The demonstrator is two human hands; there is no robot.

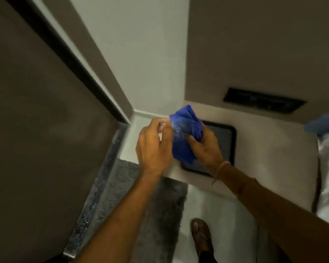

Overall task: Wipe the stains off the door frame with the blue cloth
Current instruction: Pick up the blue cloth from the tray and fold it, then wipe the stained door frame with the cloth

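Beside the door frame [95, 76], still unwiped, the blue cloth [184, 133] is gripped bunched in the right hand [205, 147], left hand [152, 147] fingers curled at its edge, contact unclear.

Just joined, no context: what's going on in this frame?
A person stands by a door frame, holding a bunched blue cloth in front of them. The right hand grips the cloth; the left hand pinches its edge, apparently folding or adjusting it. The cloth is not touching the frame, so no wiping is happening at this moment.
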